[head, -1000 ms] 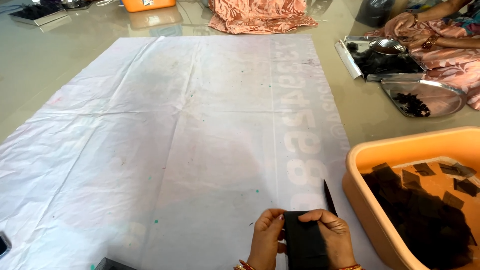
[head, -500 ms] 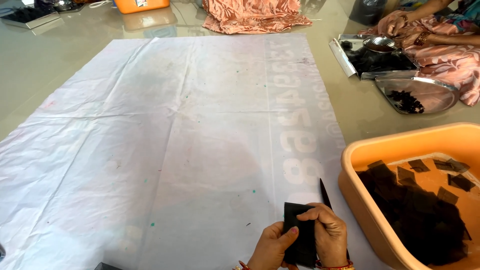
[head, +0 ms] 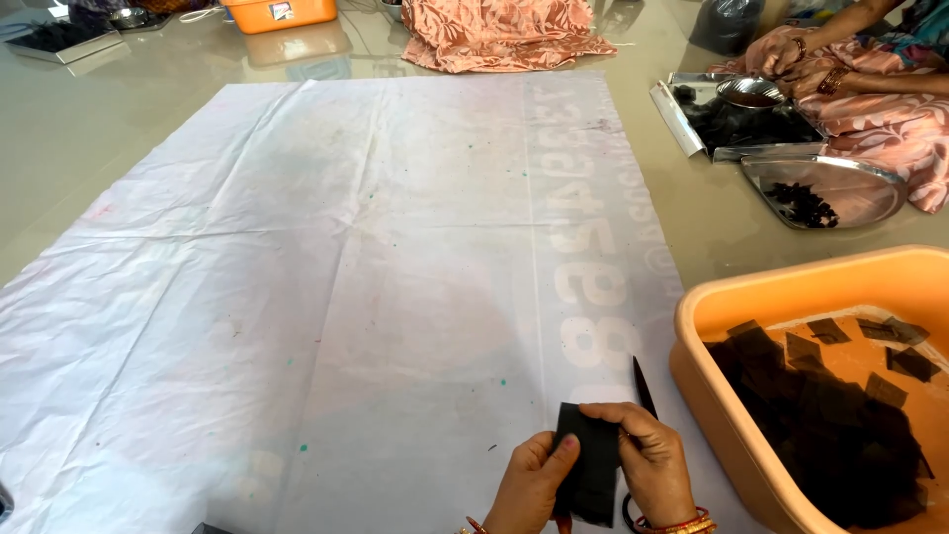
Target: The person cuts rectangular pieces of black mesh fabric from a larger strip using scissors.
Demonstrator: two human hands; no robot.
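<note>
Both hands (head: 593, 475) together, pinching a black sheet (head: 589, 465) — over white cloth (head: 346, 277) on glossy floor (head: 99, 129).

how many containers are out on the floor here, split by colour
orange plastic tubs: 2 (near tub, far tub)
silver metal dishes and trays: 4 (round dish, small bowl, flat tray, far left tray)
total: 6
</note>
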